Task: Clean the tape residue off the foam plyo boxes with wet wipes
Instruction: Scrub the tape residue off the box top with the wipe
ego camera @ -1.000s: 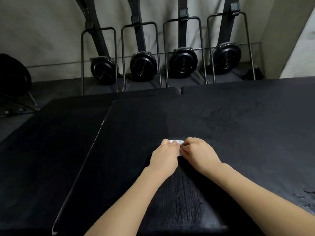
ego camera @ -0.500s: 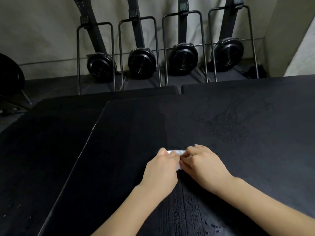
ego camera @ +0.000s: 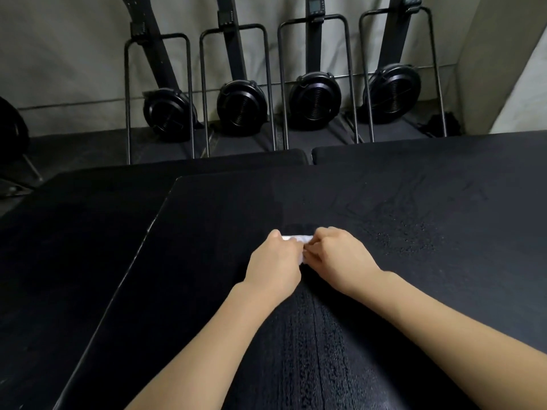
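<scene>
You have three black foam plyo boxes in view: the top box (ego camera: 370,208) under your hands, a lower box (ego camera: 74,232) on your left, and a far box (ego camera: 225,159) behind them, which shows only as a narrow edge. Against the wall (ego camera: 74,54) stand four black rowing machines (ego camera: 241,106), stored upright side by side, each with one round fan housing near the floor. One dark round object (ego camera: 10,128) is cut by the left edge, and I cannot tell what it is. There is one white wet wipe (ego camera: 297,239), small and crumpled, lying on the top box near its middle, between your two hands. Compared with half a second ago, both hands and the wipe sit a little farther from you on the box, and the streaked wet track (ego camera: 313,335) between your forearms now reaches longer behind them; the patch of small droplets (ego camera: 405,235) to the right looks the same. Your left hand (ego camera: 275,263) lies knuckles up with the fingers curled down onto the left part of the wipe. Your right hand (ego camera: 340,258) meets it from the right, fingers bent and pinching the other end. Both forearms are bare and stretch forward, coming together at the wipe.
</scene>
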`<action>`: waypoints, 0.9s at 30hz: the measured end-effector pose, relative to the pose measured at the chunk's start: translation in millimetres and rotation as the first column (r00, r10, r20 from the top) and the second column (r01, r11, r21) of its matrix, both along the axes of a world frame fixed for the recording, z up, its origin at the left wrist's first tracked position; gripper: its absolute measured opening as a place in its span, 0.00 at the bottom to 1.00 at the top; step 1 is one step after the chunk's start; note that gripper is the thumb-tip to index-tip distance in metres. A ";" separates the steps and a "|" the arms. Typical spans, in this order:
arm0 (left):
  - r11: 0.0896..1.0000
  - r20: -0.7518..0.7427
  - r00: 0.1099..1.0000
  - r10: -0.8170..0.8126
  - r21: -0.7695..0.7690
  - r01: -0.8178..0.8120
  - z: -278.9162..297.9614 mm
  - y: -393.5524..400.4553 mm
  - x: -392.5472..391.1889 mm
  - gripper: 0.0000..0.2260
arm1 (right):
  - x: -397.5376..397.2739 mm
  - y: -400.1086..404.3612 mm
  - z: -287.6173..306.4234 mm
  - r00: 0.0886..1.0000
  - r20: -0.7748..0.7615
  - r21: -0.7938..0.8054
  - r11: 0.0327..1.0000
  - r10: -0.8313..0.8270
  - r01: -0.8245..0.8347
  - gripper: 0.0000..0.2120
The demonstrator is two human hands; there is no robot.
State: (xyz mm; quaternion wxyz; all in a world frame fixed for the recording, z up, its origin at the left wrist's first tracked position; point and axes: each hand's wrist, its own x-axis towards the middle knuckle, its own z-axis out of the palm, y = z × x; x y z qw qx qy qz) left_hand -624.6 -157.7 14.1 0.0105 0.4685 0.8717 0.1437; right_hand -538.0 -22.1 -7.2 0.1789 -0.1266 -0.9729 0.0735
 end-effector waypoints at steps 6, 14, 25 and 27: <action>1.000 0.020 1.000 0.002 -0.006 -0.002 -1.8 -31.3 36.1 0.15 | 38.8 -15.2 -10.1 0.985 -0.125 0.055 0.992 0.119 -0.113 0.18; 1.000 0.047 0.999 0.008 0.006 -0.009 2.5 23.9 -39.5 0.21 | -33.5 29.1 -5.0 0.999 -0.004 -0.045 0.998 0.031 -0.032 0.11; 0.999 -0.051 0.998 0.047 -0.022 -0.048 -1.0 53.0 -64.1 0.16 | -68.0 51.4 -1.6 0.998 0.061 -0.099 0.994 -0.034 0.040 0.14; 0.999 -0.082 0.996 0.026 -0.036 -0.029 -1.4 41.6 -50.2 0.14 | -52.0 44.6 -5.1 1.000 -0.010 -0.042 0.999 -0.007 0.006 0.13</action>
